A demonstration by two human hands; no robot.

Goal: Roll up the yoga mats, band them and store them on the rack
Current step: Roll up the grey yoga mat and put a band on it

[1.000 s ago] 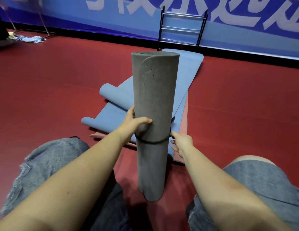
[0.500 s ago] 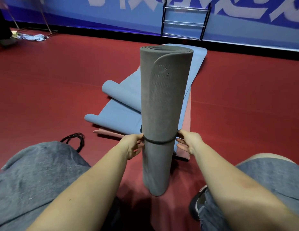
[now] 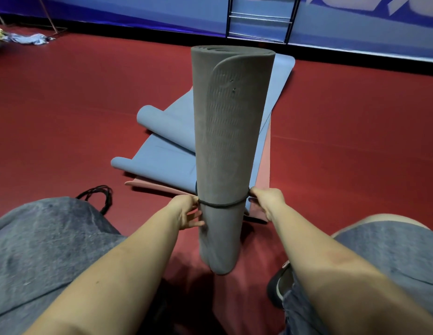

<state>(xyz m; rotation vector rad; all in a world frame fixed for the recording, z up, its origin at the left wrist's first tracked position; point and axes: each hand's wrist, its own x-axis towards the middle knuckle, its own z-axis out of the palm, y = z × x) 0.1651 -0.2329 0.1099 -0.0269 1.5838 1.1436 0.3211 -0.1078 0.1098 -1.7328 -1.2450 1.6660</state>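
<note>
A rolled grey yoga mat [image 3: 231, 151] stands upright on its end on the red floor [image 3: 77, 112], between the person's knees. A thin black band [image 3: 221, 205] circles it in its lower part. The left hand [image 3: 186, 211] is at the roll's left side, fingers pinching the band there; the right hand [image 3: 267, 201] pinches the same band at the right side, so both hands hold the loop with the roll between them.

Just beyond the hands, behind the roll, two blue mats [image 3: 167, 155] lie flat on the floor with their near ends curling up, stacked over a pink mat [image 3: 262, 189]. Further off, straight ahead of the hands, a metal rack [image 3: 259, 18] stands against the blue wall banner. To the left of the left hand, a bundle of black bands [image 3: 99, 194] lies on the floor beside the person's grey shorts [image 3: 41, 250]. A shoe [image 3: 280, 284] shows under the right forearm.
</note>
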